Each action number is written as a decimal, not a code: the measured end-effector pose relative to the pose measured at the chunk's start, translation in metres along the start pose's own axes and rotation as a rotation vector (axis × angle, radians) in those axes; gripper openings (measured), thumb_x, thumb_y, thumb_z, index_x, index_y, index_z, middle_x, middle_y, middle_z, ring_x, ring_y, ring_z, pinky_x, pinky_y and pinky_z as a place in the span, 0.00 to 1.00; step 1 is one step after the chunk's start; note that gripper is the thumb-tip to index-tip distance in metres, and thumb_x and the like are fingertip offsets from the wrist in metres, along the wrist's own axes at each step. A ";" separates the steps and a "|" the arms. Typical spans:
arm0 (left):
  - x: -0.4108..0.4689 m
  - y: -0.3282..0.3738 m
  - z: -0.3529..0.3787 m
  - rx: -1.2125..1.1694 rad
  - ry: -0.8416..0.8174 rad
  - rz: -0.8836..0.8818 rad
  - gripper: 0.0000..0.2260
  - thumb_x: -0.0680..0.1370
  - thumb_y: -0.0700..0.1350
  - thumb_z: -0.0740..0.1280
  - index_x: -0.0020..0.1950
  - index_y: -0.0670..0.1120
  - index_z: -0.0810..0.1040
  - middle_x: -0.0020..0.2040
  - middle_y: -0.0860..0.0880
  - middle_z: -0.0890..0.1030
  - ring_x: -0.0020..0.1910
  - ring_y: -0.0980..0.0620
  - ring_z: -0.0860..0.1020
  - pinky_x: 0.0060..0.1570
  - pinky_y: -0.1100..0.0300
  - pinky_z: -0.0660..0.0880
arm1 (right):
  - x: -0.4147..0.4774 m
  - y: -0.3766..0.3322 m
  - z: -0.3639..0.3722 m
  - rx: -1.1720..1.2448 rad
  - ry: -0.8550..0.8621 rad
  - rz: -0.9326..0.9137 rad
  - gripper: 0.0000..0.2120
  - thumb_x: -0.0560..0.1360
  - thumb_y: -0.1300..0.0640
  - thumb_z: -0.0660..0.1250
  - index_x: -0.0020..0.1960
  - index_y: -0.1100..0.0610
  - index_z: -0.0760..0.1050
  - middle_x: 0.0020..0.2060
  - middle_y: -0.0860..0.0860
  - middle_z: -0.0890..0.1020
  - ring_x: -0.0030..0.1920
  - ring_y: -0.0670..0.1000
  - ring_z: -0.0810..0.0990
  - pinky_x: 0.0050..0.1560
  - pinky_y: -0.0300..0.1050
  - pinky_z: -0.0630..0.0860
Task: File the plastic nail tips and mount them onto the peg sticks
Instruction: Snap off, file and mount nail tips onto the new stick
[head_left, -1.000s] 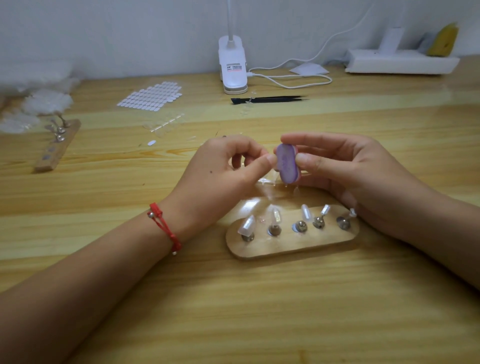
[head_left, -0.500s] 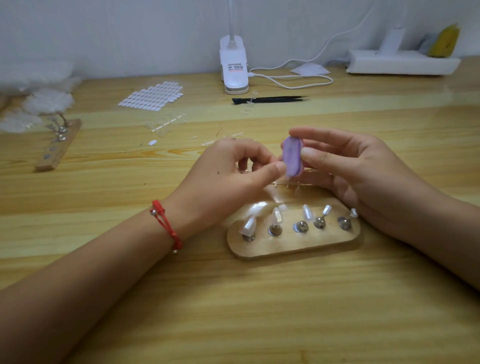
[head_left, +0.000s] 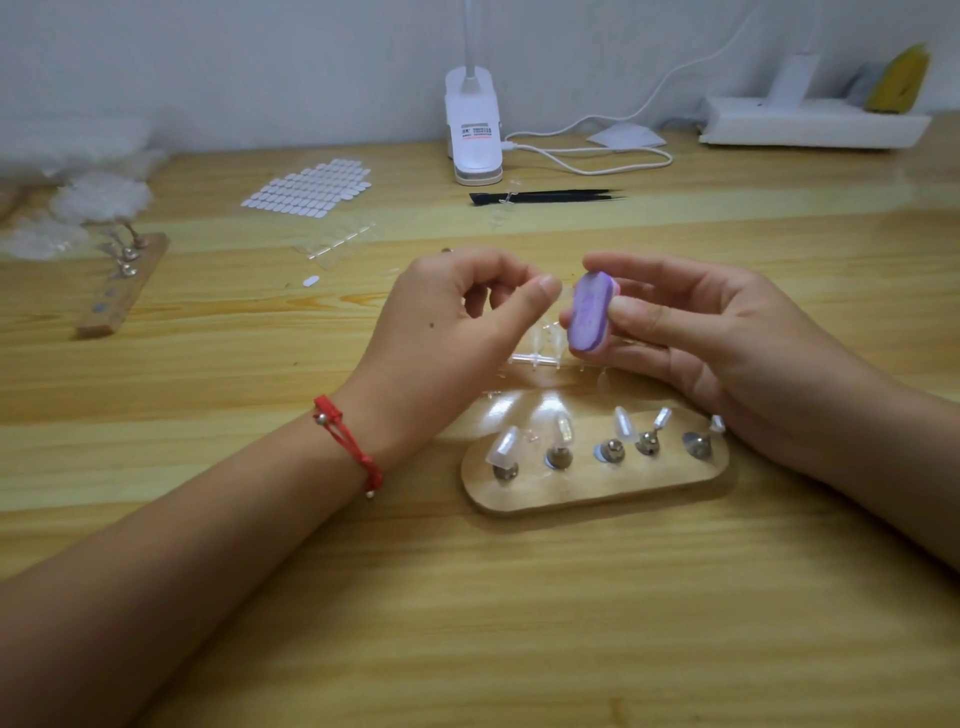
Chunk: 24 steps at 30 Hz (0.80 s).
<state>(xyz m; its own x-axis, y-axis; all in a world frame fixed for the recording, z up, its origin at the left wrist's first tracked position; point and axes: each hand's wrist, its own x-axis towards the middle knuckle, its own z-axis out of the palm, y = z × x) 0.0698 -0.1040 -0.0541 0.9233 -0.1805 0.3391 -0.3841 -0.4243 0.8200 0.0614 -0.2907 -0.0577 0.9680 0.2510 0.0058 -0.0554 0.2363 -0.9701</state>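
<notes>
The nail tip (head_left: 561, 295) I am working on is pinched between my left thumb and forefinger and held up over the table. The plastic is so clear that only a faint glint past the thumb shows, and I cannot tell which way its long axis runs.

Just to its right, nearly touching, is the purple file block (head_left: 591, 312). It stands on end with its long axis upright and leaning a little. My right hand (head_left: 717, 343) grips it, thumb in front and fingers behind. My left hand (head_left: 462, 322) has its other fingers curled in.

The tip lies left of the file with a small gap between them. I judge the next stroke needs the tip's edge brought rightwards onto the block.

Below the hands, nearer me, sits the wooden base (head_left: 597, 493). Each of its pegs (head_left: 558, 457) seems already to carry a tip. A strip of spare tips (head_left: 540, 356) lies just beyond it. The second base (head_left: 119, 291), far off to the left, has free places, and my left hand is the nearer to it.
</notes>
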 end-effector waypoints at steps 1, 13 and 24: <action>0.000 0.000 0.001 0.019 -0.011 0.006 0.06 0.76 0.45 0.70 0.39 0.51 0.79 0.29 0.56 0.69 0.28 0.60 0.64 0.32 0.68 0.62 | 0.000 0.000 0.001 -0.005 0.002 -0.003 0.14 0.68 0.63 0.68 0.53 0.57 0.82 0.47 0.56 0.84 0.47 0.53 0.84 0.46 0.40 0.81; -0.001 0.003 -0.001 0.056 -0.136 -0.033 0.07 0.76 0.45 0.69 0.37 0.49 0.79 0.26 0.56 0.68 0.26 0.60 0.64 0.29 0.69 0.61 | 0.000 0.001 0.001 0.013 0.012 -0.023 0.14 0.67 0.63 0.68 0.51 0.55 0.83 0.45 0.54 0.84 0.45 0.51 0.85 0.46 0.40 0.81; 0.001 0.001 -0.002 0.042 -0.058 -0.011 0.07 0.76 0.46 0.69 0.37 0.51 0.78 0.26 0.57 0.68 0.28 0.59 0.64 0.32 0.67 0.62 | -0.002 0.002 0.004 -0.069 -0.029 -0.014 0.15 0.67 0.61 0.68 0.53 0.55 0.82 0.46 0.54 0.86 0.44 0.51 0.85 0.46 0.40 0.80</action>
<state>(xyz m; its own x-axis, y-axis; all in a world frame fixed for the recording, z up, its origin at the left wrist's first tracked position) 0.0703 -0.1025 -0.0521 0.9262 -0.2260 0.3017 -0.3746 -0.4633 0.8031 0.0583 -0.2875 -0.0586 0.9609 0.2757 0.0256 -0.0239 0.1747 -0.9843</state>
